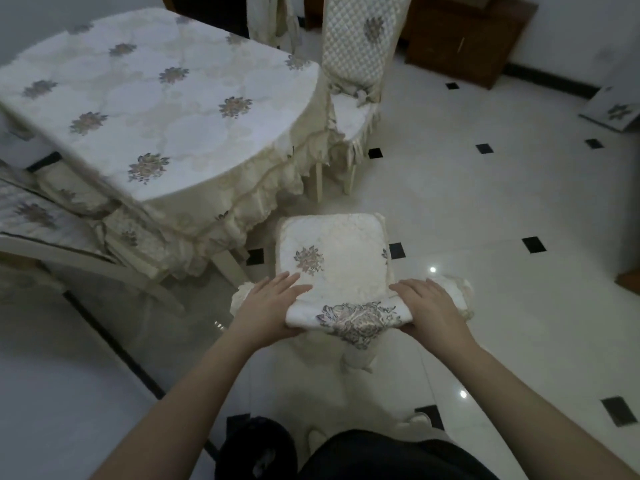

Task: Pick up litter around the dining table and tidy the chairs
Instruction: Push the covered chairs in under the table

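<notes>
We grip the near chair (334, 258) by the top of its backrest, which is covered in cream quilted fabric with an embroidered flower motif. Our left hand (268, 304) clasps the left end of that top edge, fingers (280, 284) laid flat over the cloth and thumb beneath; our right hand (427, 303) clasps the right end the same way, fingers (412, 289) curled over the fold. The chair's padded seat lies beyond our hands, its far edge near the frilled hem of the tablecloth but apart from it. The chair stands on the white tiled floor (502, 209) with small black inset squares.

To the left is the worktop (138, 98), a dining table draped in a cream cloth with scattered flower patterns. A second covered chair (356, 71) stands at the far right corner of it, its seat touching the cloth's hem. A third chair (52, 220) sits at the left edge, tucked against the table. A dark wooden cabinet (464, 36) stands by the far wall.
</notes>
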`<action>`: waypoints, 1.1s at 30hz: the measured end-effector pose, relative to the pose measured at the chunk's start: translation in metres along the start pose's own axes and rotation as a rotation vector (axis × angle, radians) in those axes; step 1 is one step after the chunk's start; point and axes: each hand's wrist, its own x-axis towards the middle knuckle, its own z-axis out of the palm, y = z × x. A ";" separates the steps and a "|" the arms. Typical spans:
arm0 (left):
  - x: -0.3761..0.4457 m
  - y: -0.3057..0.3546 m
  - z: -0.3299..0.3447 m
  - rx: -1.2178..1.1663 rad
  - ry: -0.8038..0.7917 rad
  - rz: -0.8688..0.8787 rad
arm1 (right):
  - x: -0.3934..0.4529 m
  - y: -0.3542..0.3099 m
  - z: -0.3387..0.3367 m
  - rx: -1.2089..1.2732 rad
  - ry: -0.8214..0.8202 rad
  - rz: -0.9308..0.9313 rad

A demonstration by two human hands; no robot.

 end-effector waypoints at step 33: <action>0.037 0.038 -0.010 -0.047 0.052 -0.386 | 0.113 0.079 -0.057 -0.196 0.042 -0.620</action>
